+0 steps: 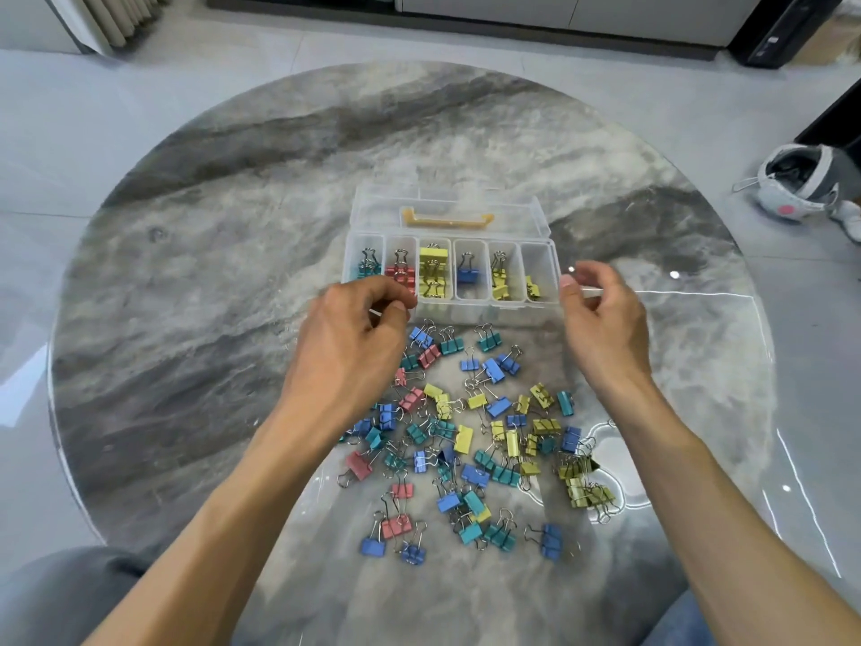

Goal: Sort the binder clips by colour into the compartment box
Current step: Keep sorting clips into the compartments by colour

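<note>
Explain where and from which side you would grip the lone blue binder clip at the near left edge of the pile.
Pinch the blue clip by its upright wire handles, coming from above. They stick up clear of the table, while the flat-lying body gives fingers little purchase.

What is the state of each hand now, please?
Left hand: fingers curled; whether the grip holds a clip cannot be told.
Right hand: fingers loosely curled, holding nothing visible.

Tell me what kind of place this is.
Probably a room in a home. A round marble-patterned table stands on a pale tiled floor, with low cabinets along the far wall and a small backpack-like bag lying on the floor at right.
</note>
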Tool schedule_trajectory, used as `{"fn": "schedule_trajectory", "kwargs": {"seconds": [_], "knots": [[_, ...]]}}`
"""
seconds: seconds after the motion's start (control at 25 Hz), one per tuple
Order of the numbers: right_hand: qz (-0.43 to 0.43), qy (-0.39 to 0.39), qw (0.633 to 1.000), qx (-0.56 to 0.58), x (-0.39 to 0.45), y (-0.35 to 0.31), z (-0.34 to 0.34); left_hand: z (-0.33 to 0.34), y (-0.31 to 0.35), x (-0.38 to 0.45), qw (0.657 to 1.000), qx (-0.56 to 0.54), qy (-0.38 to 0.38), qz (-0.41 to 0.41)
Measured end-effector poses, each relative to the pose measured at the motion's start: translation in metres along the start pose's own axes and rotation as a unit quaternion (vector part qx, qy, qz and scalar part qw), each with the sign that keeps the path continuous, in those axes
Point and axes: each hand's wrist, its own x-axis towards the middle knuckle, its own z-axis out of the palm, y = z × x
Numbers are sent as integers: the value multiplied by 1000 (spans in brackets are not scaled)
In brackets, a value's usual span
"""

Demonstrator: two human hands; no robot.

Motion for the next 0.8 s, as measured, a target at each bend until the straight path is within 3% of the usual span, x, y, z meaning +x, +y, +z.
{"fn": "schedule_trajectory", "kwargs": {"seconds": [0.08,0.2,0.28,0.4,0.56,0.8], "knots": [[-63,-13,997,-31,-16,-11,-10,-1,1,2,1000,-13,4,5],[-136,-223,958,-119,-59,-25,6,-3,1,4,996,-78,39,-13],[-168,-292,916,-217,-77,-28,27,-5,1,4,993,-104,46,-32],[-173,-308,883,-309,-82,-25,42,-6,1,3,989,-130,40,-50],[-156,-279,895,-312,-80,-17,48,-6,2,4,989,-132,38,-50],[-199,-264,890,-313,-82,-18,59,-4,3,1,991,-124,41,-39]]}}
